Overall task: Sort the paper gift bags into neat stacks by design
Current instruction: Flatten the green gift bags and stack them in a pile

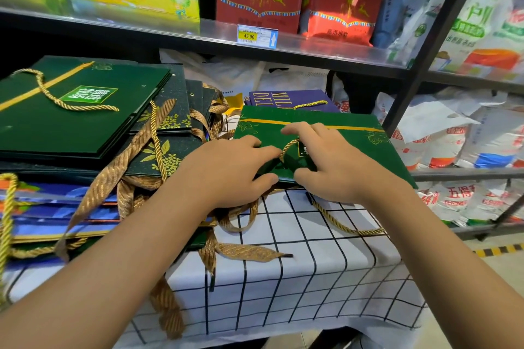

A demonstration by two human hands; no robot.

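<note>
A dark green gift bag (pixel 348 137) with a gold stripe lies flat at the centre right. My left hand (pixel 226 167) grips its near edge, thumb underneath. My right hand (pixel 326 161) presses on its top with the gold rope handle (pixel 287 147) between the fingers. At the left, a stack of matching green bags (pixel 71 116) rests on black bags with gold leaves (pixel 167 150). Blue bags (pixel 56 207) lie under those. A purple bag (pixel 283 98) shows behind the held bag.
A white cloth with a black grid (pixel 297 272) covers the table. Brown ribbon handles (pixel 124 167) trail over its front. A metal shelf (pixel 198 34) with boxes hangs overhead, and a black rack post (pixel 425 65) with rice sacks (pixel 453 150) stands at the right.
</note>
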